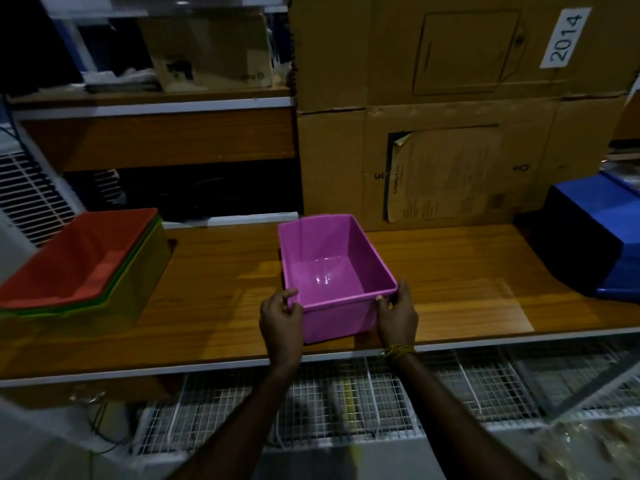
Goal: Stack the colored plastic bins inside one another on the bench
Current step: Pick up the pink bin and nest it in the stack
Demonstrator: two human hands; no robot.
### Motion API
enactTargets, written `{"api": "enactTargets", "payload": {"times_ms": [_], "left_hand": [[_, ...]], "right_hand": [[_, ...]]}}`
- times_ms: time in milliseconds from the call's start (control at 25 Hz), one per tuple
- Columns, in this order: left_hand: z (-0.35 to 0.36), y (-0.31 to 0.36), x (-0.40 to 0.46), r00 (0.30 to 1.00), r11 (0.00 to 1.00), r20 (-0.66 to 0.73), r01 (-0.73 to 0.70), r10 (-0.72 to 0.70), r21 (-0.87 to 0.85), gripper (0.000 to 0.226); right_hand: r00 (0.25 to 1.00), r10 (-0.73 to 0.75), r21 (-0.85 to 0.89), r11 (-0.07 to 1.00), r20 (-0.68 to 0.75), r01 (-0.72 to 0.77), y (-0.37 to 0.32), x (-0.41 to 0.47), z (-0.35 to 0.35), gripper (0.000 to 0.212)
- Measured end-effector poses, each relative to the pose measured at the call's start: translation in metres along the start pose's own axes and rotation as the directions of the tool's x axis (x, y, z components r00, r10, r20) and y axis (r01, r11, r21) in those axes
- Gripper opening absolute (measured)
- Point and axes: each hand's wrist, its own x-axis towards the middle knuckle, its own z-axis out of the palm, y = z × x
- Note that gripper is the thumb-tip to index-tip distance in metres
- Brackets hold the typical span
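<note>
An empty pink bin (329,258) stands upright in the middle of the wooden bench (450,271). My left hand (282,322) grips its near left corner, thumb over the rim. My right hand (396,315) grips the near right corner the same way. At the left end of the bench sits a nested stack: a red bin (86,258) inside a green one (114,289), inside a yellow bin (138,271). A blue bin (595,237) lies upside down at the right end.
Large cardboard boxes (450,116) stand against the back of the bench behind the pink bin. A wooden shelf (156,133) sits at the back left. White wire racks (346,393) lie below the bench's front edge.
</note>
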Motion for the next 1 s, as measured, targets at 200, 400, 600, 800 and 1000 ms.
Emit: {"api": "enactTargets", "payload": {"times_ms": [200, 400, 600, 800, 1000], "left_hand": [[-0.014, -0.012, -0.001, 0.998, 0.999, 0.059, -0.008, 0.006, 0.040, 0.029], [-0.026, -0.020, 0.006, 0.985, 0.992, 0.135, -0.113, 0.104, 0.057, 0.028], [-0.038, -0.038, 0.035, 0.913, 0.946, 0.322, -0.302, 0.252, 0.115, 0.028], [-0.055, -0.057, 0.072, 0.866, 0.826, 0.379, -0.457, 0.327, 0.331, 0.023], [-0.063, -0.066, 0.100, 0.804, 0.761, 0.397, -0.571, 0.442, 0.309, 0.013]], "right_hand": [[0.977, 0.210, 0.046, 0.976, 0.039, -0.212, -0.012, -0.012, 0.027, 0.082], [0.968, 0.250, 0.049, 0.967, 0.016, -0.251, -0.024, -0.022, 0.059, 0.111], [0.966, 0.259, -0.148, 0.955, -0.015, -0.258, -0.029, -0.008, 0.055, 0.083], [0.987, 0.161, -0.164, 0.973, -0.020, -0.162, -0.030, 0.000, 0.052, 0.029], [0.992, 0.124, -0.171, 0.978, 0.003, -0.122, -0.043, -0.016, 0.066, 0.049]]}}
